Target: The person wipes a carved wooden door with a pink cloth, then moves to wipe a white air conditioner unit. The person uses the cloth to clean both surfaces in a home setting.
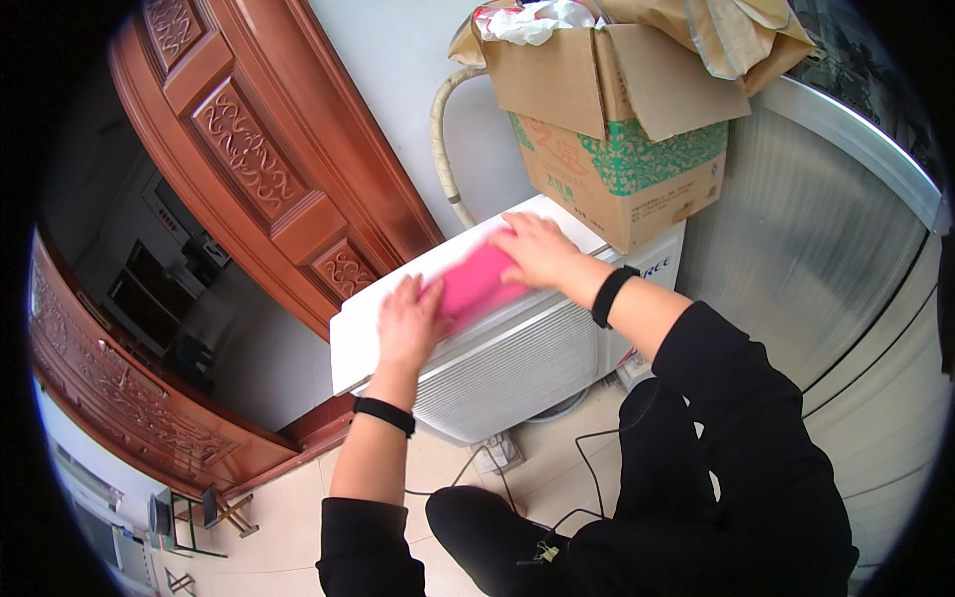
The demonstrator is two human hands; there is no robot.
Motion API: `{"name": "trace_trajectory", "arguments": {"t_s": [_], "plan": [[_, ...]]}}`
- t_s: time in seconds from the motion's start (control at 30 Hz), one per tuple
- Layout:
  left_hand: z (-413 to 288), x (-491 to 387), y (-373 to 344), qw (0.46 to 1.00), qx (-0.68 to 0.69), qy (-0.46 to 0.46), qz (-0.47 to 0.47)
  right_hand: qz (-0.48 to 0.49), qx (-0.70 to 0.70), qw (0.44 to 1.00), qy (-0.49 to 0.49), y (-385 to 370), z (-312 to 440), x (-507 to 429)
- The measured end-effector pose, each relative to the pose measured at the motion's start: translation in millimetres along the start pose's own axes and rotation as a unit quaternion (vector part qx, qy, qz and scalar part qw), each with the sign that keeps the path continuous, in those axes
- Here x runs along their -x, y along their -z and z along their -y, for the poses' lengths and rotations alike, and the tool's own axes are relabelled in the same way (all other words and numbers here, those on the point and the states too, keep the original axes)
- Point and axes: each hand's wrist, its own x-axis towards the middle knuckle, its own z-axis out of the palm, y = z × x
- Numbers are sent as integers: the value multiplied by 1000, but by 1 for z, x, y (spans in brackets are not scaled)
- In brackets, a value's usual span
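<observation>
A bright pink cloth-like piece [481, 287], blurred by motion, lies over the white top [365, 336] of an outdoor air-conditioner unit. Its left end is held by my left hand [409, 321], with the thumb along its edge. My right hand [539, 250] grips the other end, thumb and fingertips on the pink surface. Below it, the unit's ribbed front grille [507, 366] faces me. Blur hides whether the pink piece is folded or a single layer.
A cardboard box [619, 172] with raised flaps stands at the unit's right end, a white plastic bag [537, 21] inside. A wrapped pipe [442, 142] curves behind. Carved wooden door panels [250, 149] flank an opening at left. A thin cable [586, 463] dangles near my knees.
</observation>
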Motion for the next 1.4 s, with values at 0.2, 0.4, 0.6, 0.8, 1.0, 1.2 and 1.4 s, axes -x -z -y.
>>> {"name": "trace_trajectory", "arguments": {"t_s": [0.2, 0.4, 0.6, 0.8, 1.0, 1.2, 1.4], "plan": [[-21, -7, -47, 974, 146, 135, 109, 138, -48, 988, -53, -39, 3, 10], [-11, -40, -51, 967, 108, 146, 180, 169, -43, 978, -113, -52, 3, -18], [-6, -61, -53, 951, 105, 200, 211, 135, -10, 974, -183, -62, 16, -36], [7, -40, -55, 956, 142, 191, 169, 156, 35, 968, -192, -63, 42, -36], [59, 13, -46, 946, 131, 257, 149, 153, 24, 979, -129, -79, 107, -48], [87, 67, -47, 950, 64, 292, 86, 69, -66, 995, -8, -103, 149, -51], [74, 72, -40, 963, 8, 228, 147, -37, -133, 979, 149, -102, 106, -30]]}}
